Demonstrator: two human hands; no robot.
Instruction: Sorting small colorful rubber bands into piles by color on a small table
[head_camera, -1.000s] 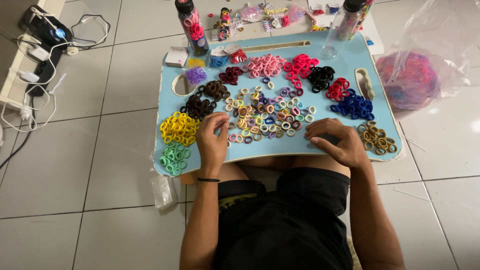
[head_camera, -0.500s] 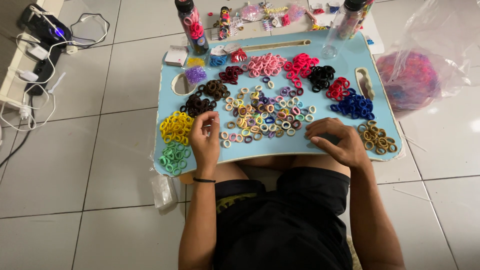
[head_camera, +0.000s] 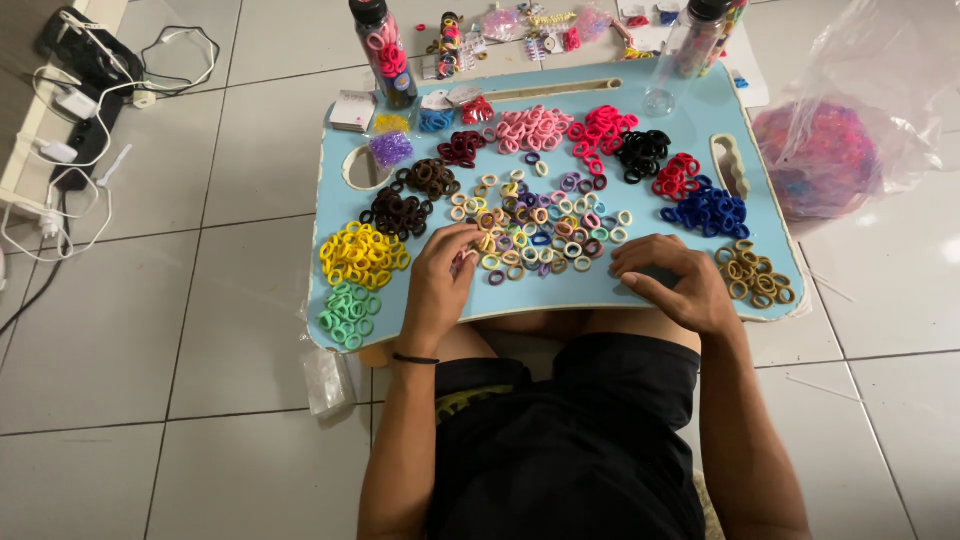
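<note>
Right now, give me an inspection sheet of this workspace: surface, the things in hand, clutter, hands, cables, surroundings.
Surface: light blue lap tray across the person's legs, on a tiled floor.
Things in hand: mixed hair ties loose in the tray's middle; sorted piles around them, yellow pile, green pile, blue pile, tan pile.
Clutter: two bottles of ties and small packets behind the tray; clear bag of ties on the right.
Hands: left hand fingering ties at the mixed heap's near edge; right hand arched, fingertips on the tray.
Cables: white leads and chargers far left.
Surroundings: nothing seen beyond floor tiles.
</note>
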